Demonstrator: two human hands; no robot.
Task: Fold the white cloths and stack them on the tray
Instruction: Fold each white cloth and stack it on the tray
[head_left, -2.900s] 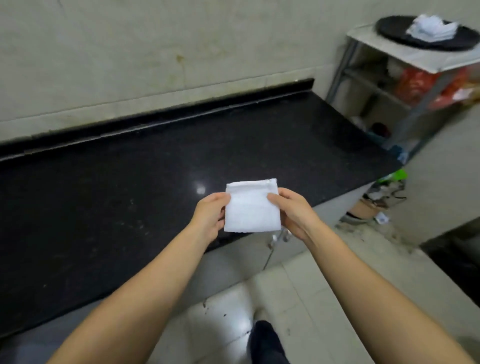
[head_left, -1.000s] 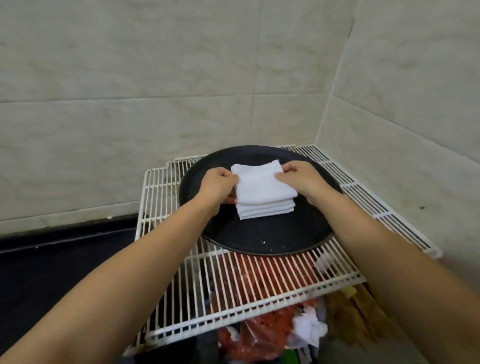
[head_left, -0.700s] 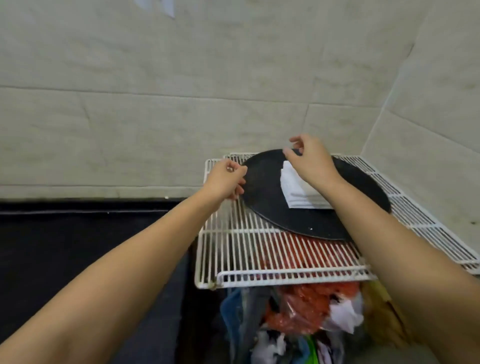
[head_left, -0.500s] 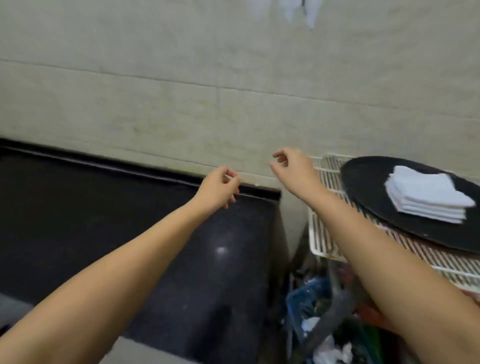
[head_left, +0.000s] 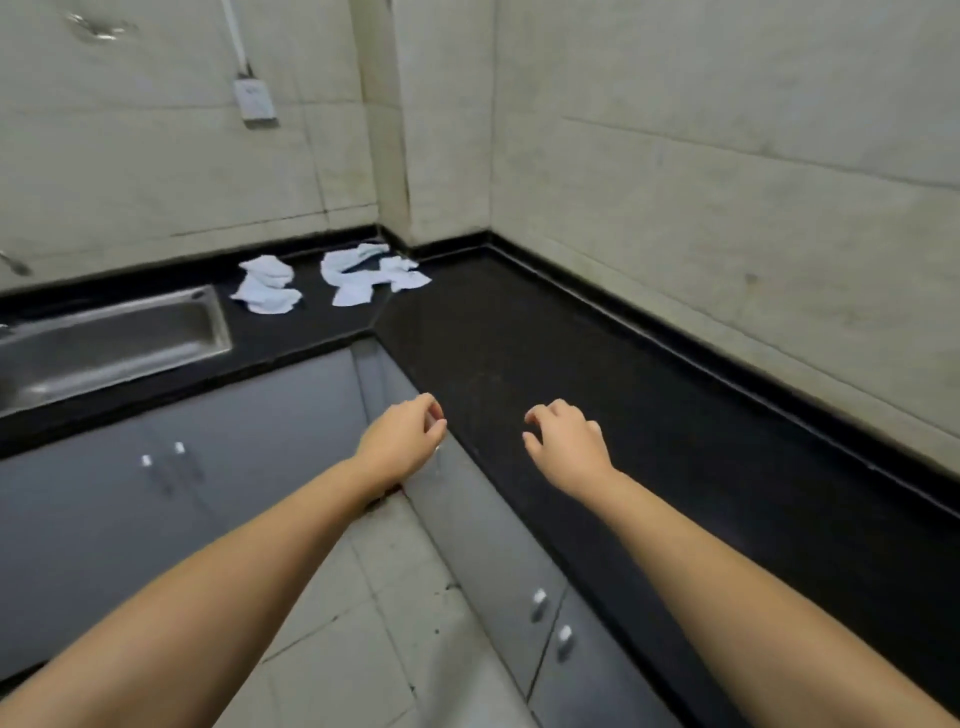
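Evidently both hands are reaching forward with nothing in them, left hand (head_left: 402, 436) and right hand (head_left: 566, 441) loosely curled at mid-frame, ready to collect; the crumpled white cloths (head_left: 332, 278) are lying unfolded on the black counter (head_left: 519, 353) in the upper-left corner, beside the sink (head_left: 111, 338).

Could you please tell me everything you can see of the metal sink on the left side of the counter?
The sink is a rectangular basin of brushed, silvery steel, set into the black countertop at the left edge of the view, which cuts off its left part. A raised rim runs round it, with a rounded corner nearest the crumpled white cloths. The cloths lie apart from it on the counter. The visible part of the basin holds nothing. Neither hand touches it.
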